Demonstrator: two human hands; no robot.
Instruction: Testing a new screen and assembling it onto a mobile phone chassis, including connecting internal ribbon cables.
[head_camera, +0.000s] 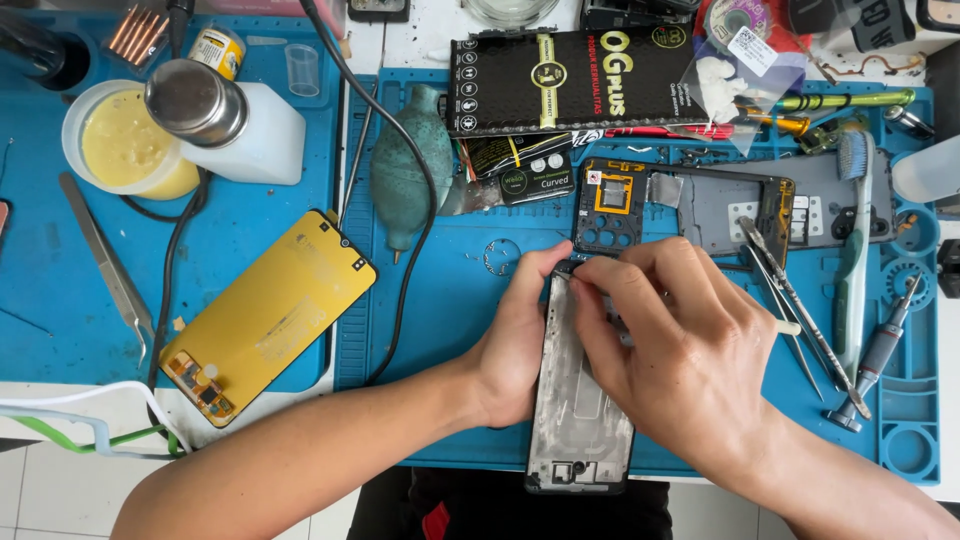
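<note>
A bare grey phone frame (580, 420) lies lengthwise on the blue work mat (460, 300), its lower end over the table's front edge. My left hand (515, 340) grips the frame's left side, thumb at its top corner. My right hand (675, 340) rests over the frame's upper right, fingertips pinched at the top edge; what they pinch is too small to tell. A thin cream stick pokes out to the right of that hand.
A yellow-backed phone screen (268, 312) lies face down at left. A phone back housing (690, 205), tweezers (795, 300), a toothbrush (855, 250), a screwdriver (875, 355), a teal air blower (412, 160), black boxes, a paste jar and a pump bottle surround the hands.
</note>
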